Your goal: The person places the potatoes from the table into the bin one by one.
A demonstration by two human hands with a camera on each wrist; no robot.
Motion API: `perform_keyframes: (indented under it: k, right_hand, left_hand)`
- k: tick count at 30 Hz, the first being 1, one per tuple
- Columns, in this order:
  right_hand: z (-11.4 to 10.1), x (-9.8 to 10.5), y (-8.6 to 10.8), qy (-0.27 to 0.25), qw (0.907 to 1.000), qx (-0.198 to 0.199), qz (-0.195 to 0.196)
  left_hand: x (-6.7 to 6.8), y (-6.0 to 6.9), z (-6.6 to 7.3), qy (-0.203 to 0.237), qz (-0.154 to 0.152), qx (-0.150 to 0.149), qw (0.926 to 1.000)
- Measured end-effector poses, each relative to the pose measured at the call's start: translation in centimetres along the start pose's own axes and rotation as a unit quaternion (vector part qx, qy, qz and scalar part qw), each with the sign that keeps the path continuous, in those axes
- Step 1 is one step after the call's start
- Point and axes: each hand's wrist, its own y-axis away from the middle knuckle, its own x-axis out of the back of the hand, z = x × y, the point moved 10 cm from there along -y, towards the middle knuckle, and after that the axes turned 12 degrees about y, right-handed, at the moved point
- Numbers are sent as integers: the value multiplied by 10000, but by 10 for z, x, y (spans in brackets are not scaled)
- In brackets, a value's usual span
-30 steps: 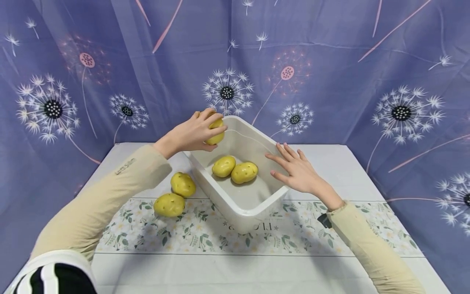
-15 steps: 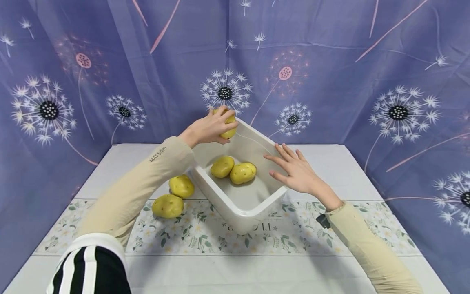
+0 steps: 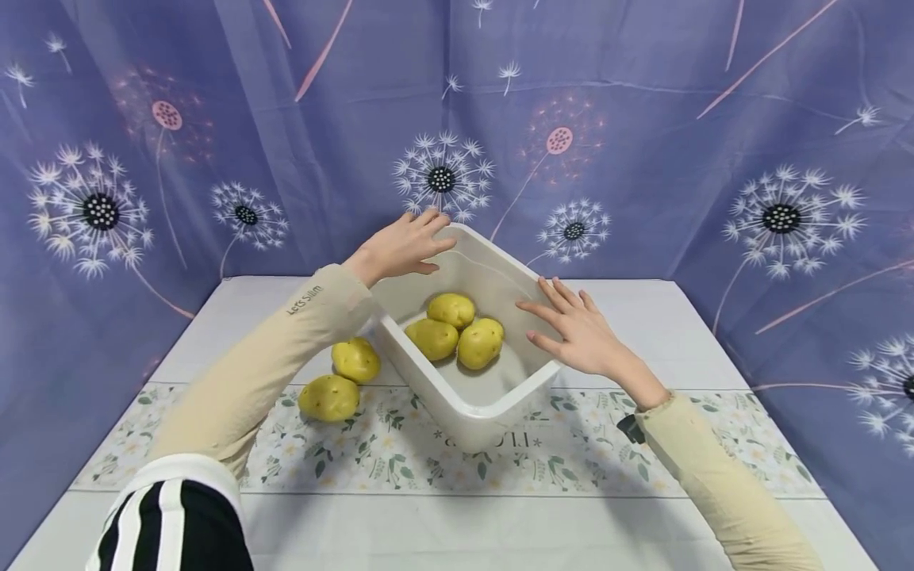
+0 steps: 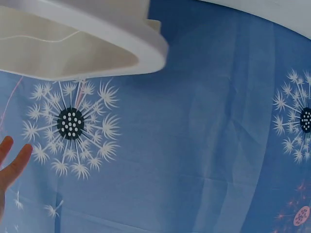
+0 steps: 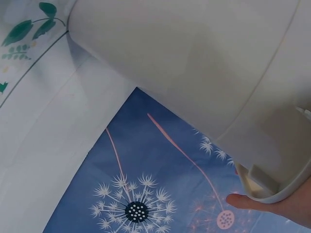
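Note:
In the head view my left hand is above the far left corner of a white bin, fingers spread, holding nothing. Three yellow potatoes lie together on the bin floor: one at the back, one at the left, one at the right. Fingers extended, my right hand rests against the bin's right rim. The left wrist view shows two fingertips of the left hand apart from the bin's rim. Part of the right hand touches the bin in the right wrist view.
Two more potatoes, one further back and one nearer, are on the table left of the bin. A floral runner crosses the white table. Behind hangs a purple-blue dandelion curtain.
My left hand moved right over the bin and let go of a potato, which now lies inside with the other two. Those two shifted slightly. The right hand stayed at the rim.

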Motion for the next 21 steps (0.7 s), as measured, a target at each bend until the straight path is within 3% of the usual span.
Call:
perform_keyframes:
  k: [6,13,21]
  right_hand:
    - [1,2,-1,54,10000,-15,35]
    - [-1,1,-1,59,10000,25,23]
    - [0,1,-1,60,10000,16,15]
  left_hand:
    - [16,17,0,33,586,-43,9983]
    - [34,56,11,-25,1336,-202,9908]
    - [34,94,16,35,1487,-34,9889]
